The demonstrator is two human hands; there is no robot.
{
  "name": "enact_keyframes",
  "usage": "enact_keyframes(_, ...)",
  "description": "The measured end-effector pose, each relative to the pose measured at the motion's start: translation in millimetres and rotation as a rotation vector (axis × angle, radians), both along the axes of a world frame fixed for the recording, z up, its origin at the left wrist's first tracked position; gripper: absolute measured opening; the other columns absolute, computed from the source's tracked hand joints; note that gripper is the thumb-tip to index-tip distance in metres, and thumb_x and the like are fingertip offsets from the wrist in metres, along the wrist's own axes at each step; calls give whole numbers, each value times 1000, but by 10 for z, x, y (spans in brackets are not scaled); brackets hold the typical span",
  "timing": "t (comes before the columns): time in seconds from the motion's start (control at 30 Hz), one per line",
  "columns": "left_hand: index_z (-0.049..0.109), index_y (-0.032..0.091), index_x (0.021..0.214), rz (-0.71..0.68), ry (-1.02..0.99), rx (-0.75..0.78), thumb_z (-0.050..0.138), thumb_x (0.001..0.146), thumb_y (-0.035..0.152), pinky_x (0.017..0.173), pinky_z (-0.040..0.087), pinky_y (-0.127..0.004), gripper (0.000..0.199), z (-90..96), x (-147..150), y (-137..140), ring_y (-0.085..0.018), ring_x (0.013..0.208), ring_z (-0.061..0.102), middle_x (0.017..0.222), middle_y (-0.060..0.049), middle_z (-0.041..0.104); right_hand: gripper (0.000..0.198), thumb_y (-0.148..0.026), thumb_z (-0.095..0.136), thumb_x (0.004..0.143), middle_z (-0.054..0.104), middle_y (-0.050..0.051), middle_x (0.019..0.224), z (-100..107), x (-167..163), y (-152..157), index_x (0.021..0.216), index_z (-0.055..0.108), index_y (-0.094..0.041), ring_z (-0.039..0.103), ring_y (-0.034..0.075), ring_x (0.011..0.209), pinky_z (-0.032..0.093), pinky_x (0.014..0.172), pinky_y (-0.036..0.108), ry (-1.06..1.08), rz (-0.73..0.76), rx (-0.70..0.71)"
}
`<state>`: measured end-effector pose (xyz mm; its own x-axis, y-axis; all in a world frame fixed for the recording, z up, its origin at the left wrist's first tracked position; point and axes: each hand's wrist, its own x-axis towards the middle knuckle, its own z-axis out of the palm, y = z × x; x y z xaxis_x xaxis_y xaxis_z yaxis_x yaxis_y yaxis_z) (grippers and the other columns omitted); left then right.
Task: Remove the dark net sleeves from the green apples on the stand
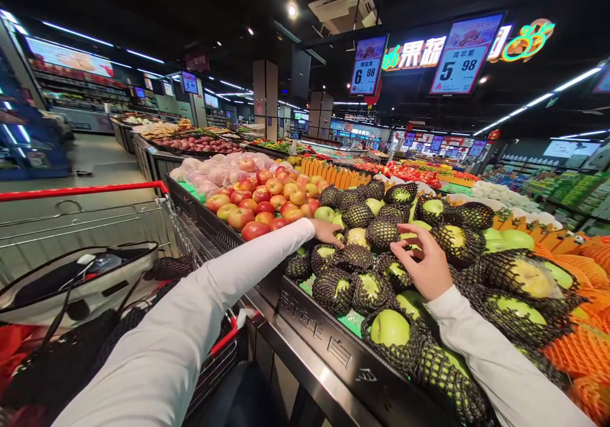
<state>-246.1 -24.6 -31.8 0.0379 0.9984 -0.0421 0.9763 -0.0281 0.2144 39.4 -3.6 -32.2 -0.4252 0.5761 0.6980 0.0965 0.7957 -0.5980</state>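
Note:
Green apples (390,328), many in black foam nets, lie heaped in a black display bin (328,338). My left hand (328,231) reaches over the left side of the heap, fingers stretched down among the apples; their tips are partly hidden. Just right of it lies a netted apple (382,231). Close to that apple's right side is my right hand (425,263), its thumb and fingers apart with nothing between them. Whether its fingertips touch the net I cannot tell. Below the hands are more netted apples (370,289).
Red-yellow apples (262,195) are piled to the left, pink-wrapped fruit (223,169) behind them. Fruit in orange nets (584,344) sits at the right. A shopping cart (86,192) with a bag (143,255) stands at my left. Price signs (467,55) hang overhead.

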Motion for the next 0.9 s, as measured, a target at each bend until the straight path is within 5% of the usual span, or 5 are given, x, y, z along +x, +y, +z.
enact_keyframes(0.17, 50, 20, 140, -49, -142, 590, 49, 93, 57, 120, 30, -40, 60, 48, -226, -1019, -26, 143, 38, 154, -12, 42, 34, -45, 68, 83, 62, 10, 111, 16, -11, -5, 108, 64, -22, 67, 20, 82, 60, 61, 33, -17, -8, 50)
enact_keyframes(0.33, 53, 21, 132, 498, -154, 927, 47, 94, 53, 116, 37, -42, 49, -533, -1119, -2197, -24, 134, 48, 142, -7, 54, 30, -45, 70, 82, 66, 9, 107, 17, -12, 8, 103, 67, -22, 69, 19, 81, 60, 62, 31, -68, -37, 106)
enact_keyframes(0.47, 60, 11, 108, 985, -114, 672, 52, 88, 52, 104, 45, -51, 47, -1383, -1860, -3003, -30, 115, 59, 114, -15, 66, 34, -53, 69, 80, 69, 8, 105, -4, -5, 57, 99, 70, -25, 70, 19, 78, 59, 62, 31, -93, -93, 194)
enact_keyframes(0.63, 63, 11, 101, 1352, -124, 255, 62, 77, 49, 96, 48, -55, 45, -2291, -2029, -3697, -39, 111, 63, 107, -20, 67, 37, -62, 65, 83, 70, 6, 108, -49, 5, 116, 103, 70, -31, 70, 20, 82, 59, 70, 35, -159, -178, 248)
enact_keyframes(0.9, 55, 16, 135, 1396, -105, 171, 55, 86, 44, 112, 34, -52, 56, -2771, -1952, -3787, -41, 143, 34, 156, -19, 34, 30, -56, 67, 83, 71, 5, 108, -80, 22, 148, 103, 70, -33, 71, 20, 84, 59, 72, 35, -138, -196, 262)
